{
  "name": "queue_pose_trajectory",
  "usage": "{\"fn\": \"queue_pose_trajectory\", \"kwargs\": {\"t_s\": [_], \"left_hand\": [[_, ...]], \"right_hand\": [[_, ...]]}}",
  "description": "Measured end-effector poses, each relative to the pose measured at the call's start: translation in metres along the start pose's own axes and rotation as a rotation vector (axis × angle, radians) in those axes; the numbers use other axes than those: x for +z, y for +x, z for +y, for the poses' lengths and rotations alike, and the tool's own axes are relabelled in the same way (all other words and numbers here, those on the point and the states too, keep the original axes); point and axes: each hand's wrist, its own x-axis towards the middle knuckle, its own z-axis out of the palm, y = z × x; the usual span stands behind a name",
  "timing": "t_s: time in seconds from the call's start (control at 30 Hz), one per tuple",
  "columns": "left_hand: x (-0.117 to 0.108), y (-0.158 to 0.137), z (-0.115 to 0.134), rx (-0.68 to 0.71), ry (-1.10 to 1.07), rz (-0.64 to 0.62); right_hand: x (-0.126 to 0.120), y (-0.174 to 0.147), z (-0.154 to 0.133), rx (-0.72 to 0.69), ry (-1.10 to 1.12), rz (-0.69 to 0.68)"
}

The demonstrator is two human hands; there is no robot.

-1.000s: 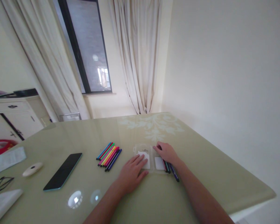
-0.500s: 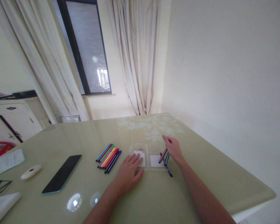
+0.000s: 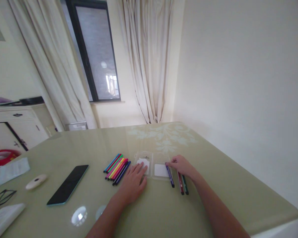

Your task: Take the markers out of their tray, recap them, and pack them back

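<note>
My left hand (image 3: 133,185) lies flat, fingers stretched out, on the left half of an opened clear plastic case (image 3: 152,167) and over a white paper piece (image 3: 145,162). A pinch of my right hand (image 3: 183,165) holds the upper end of a purple felt-tip pen (image 3: 170,177) at the case's right edge. Below the same hand, a dark red felt-tip pen (image 3: 180,185) and a dark green felt-tip pen (image 3: 185,185) point toward me; their upper ends are hidden under its fingers. A white card (image 3: 161,170) rests in the right half of the case.
Several coloured felt-tip pens (image 3: 117,168) lie side by side left of my left hand. Farther left are a black phone (image 3: 68,185), a white oval object (image 3: 36,181), a face mask (image 3: 13,170), glasses (image 3: 2,198) and a white device (image 3: 6,218). A wall borders the right.
My right hand has come down and toward me; the dark red and green pens now point toward me beside it. The purple pen, earlier lying beneath them, is now pinched and turned straighter.
</note>
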Motion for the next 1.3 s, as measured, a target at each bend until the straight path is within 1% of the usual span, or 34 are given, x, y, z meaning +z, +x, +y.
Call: {"fn": "queue_pose_trajectory", "kwargs": {"t_s": [0.07,0.13,0.2,0.27,0.33,0.43,0.53,0.63,0.7,0.8,0.87,0.93,1.0,1.17,1.23,1.3], "left_hand": [[0.002,0.0,0.001,0.005,0.001,0.011],[0.004,-0.001,0.001,0.007,0.0,0.027],[0.007,-0.001,0.001,0.007,0.002,0.035],[0.008,-0.001,0.0,0.002,0.006,0.037],[0.007,-0.001,0.0,-0.002,0.008,0.03],[0.005,-0.001,0.003,0.005,0.002,-0.001],[0.005,-0.002,0.011,0.047,-0.022,-0.027],[0.005,-0.001,0.022,0.104,-0.064,-0.007],[0.003,-0.001,0.029,0.102,-0.124,0.067],[-0.001,-0.001,0.039,0.022,-0.282,0.221],[-0.003,-0.001,0.045,-0.016,-0.392,0.252],[-0.004,-0.002,0.049,-0.03,-0.485,0.216],[-0.005,-0.002,0.053,-0.04,-0.563,0.172],[-0.005,-0.002,0.058,0.016,-0.678,0.118],[-0.004,-0.002,0.058,0.041,-0.66,0.108],[0.0,-0.002,0.057,0.065,-0.592,0.105]], "right_hand": [[0.005,-0.004,-0.011,0.036,-0.164,0.031],[0.01,-0.009,-0.022,0.062,-0.264,0.04],[0.015,-0.012,-0.03,0.051,-0.336,0.063],[0.018,-0.013,-0.032,0.031,-0.359,0.083],[0.016,-0.011,-0.028,0.009,-0.296,0.059],[0.01,-0.006,-0.022,-0.036,-0.039,0.017],[0.01,-0.003,-0.025,-0.095,0.307,0.102],[0.025,-0.007,-0.041,-0.186,0.524,0.177],[0.039,-0.013,-0.054,-0.276,0.605,0.18],[0.058,-0.025,-0.071,-0.339,0.677,0.218],[0.066,-0.031,-0.078,-0.358,0.727,0.177],[0.07,-0.034,-0.079,-0.349,0.775,0.108],[0.071,-0.034,-0.078,-0.321,0.798,0.088],[0.07,-0.032,-0.076,-0.275,0.788,0.215],[0.07,-0.033,-0.077,-0.267,0.783,0.262],[0.07,-0.035,-0.078,-0.266,0.77,0.31]]}}
